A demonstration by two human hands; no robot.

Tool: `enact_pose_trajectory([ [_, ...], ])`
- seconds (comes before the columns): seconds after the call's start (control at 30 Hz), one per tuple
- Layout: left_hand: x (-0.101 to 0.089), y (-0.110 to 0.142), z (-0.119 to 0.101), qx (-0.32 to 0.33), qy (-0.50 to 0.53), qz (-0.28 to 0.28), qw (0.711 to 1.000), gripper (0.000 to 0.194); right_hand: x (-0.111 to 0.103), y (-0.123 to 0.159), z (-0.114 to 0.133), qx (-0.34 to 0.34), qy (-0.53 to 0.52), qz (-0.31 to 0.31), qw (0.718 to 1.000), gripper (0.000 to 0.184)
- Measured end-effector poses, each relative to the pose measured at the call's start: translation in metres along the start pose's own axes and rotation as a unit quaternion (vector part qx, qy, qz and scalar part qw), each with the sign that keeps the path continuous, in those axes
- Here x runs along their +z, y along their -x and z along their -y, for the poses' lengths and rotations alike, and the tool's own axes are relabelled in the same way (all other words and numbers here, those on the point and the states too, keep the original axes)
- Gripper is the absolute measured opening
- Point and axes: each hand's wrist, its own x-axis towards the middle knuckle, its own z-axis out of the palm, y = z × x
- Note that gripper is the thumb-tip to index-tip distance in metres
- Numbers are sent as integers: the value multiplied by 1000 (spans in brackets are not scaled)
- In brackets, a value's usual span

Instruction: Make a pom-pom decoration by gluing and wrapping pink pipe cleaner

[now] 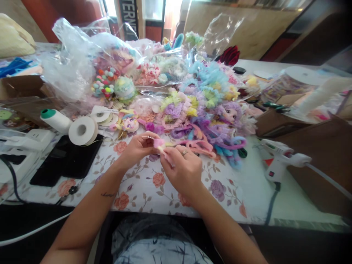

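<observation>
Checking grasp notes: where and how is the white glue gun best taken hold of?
Probably the handle, with the right hand coming from the near side: the handle points that way, with an orange trigger along its left edge and a cord leaving its end.

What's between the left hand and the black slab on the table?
Bare flowered tablecloth, with a printed orange rose, separates the left hand from the black slab; the head view shows it.
</observation>
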Motion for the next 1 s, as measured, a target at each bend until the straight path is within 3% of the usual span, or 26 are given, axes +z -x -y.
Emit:
enact_pose_trajectory([
  [0.17, 0, 1, 1, 26, 6, 19, 999, 26, -7, 4, 3, -85, 71, 3, 994, 5],
  [0.27, 1, 1, 1, 39, 6, 19, 999, 23, -8, 7, 3, -104, 80, 10, 991, 10],
  [0.47, -2, 1, 2, 59, -10, 27, 998, 20, -7, 10, 1, -110, 72, 9, 991, 24],
  [0.7, -2, 0, 1, 70, -32, 26, 997, 19, -5, 9, 0, -106, 92, -4, 990, 12],
  [1.0, -1, 0, 0, 90, -70, 25, 993, 19, -3, 9, -5, -104, 115, -9, 988, 12],
])
